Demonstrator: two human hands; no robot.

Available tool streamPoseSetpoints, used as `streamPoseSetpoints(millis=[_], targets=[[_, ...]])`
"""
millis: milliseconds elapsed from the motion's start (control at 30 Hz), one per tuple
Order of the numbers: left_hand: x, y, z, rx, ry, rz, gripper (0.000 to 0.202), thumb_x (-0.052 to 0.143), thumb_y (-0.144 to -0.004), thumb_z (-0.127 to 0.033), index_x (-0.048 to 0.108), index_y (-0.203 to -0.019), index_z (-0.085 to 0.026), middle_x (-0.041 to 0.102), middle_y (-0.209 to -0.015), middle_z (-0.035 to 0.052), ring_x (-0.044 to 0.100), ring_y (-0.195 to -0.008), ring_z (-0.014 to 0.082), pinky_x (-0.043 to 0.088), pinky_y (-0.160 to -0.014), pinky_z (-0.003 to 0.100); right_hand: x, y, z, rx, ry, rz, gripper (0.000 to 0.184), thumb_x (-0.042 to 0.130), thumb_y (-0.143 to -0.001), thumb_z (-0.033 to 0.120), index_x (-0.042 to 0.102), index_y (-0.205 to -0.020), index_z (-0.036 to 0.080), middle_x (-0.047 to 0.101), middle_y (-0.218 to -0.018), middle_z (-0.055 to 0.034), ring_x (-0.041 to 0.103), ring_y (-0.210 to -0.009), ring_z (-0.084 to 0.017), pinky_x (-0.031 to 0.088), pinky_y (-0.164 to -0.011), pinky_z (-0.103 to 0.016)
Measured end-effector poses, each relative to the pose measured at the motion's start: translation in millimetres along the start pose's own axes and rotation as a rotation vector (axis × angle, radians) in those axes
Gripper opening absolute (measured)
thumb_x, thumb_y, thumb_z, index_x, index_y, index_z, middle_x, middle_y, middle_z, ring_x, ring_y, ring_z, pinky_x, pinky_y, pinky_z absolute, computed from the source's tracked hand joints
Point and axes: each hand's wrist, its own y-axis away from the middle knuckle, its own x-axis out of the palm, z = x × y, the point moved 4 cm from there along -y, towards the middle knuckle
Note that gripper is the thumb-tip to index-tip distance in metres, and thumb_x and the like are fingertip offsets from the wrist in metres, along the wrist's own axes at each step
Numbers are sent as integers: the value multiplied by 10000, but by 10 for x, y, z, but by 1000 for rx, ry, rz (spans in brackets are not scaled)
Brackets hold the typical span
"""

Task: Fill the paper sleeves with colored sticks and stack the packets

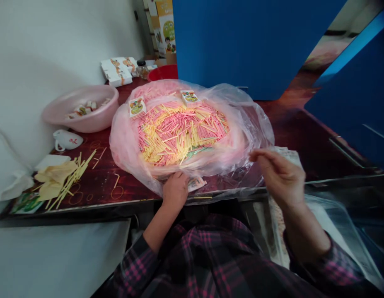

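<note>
At the table's front edge, my left hand (175, 189) is closed on a small printed paper packet (196, 183), whose right end sticks out past the fingers. My right hand (281, 176) is raised to the right of the plastic bag (126, 145), thumb and fingers pinched together; motion blur hides whatever may be between them. Heaped in the open clear bag are many thin pink, yellow and green sticks (179, 132). Two small printed boxes with striped sides rest on the bag and heap, a left box (137, 108) and a right box (191, 98).
On the left stand a pink basin (83, 107) holding small packets and a white mug (67, 140). Loose yellow sticks (72, 178) lie near rubber bands. White cartons (118, 71), a jar (142, 69) and a red bowl (163, 72) are behind. Blue panels (235, 45) bound the back right.
</note>
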Motion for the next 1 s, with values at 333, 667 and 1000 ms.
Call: streamPoseSetpoints(millis=[333,667,1000], targets=[[-592,478,-290,435,100,-681,97,604,-958,-163,689,-913,-177,717,-817,42,617,-790,206,453,-754,353,878,184,499,68,-107,743,482,496,-988,561,771,-874,181,746,-761,-43,669,-701,-182,472,-631,-268],[-732,230,-157,133,712,-321,401,658,-908,-304,608,-1294,-205,684,-1258,118,646,-1158,266,524,-989,414,1006,105,462,252,-394,672,371,634,-891,522,722,-736,197,562,-590,21,469,-555,-118,374,-535,-247],[-608,128,74,-120,1134,-159,201,612,-874,-293,701,-1023,-193,683,-779,-10,617,-705,145,503,-691,263,1223,63,496,307,-503,714,412,681,-834,605,680,-699,215,561,-560,26,473,-517,-121,398,-502,-249]])
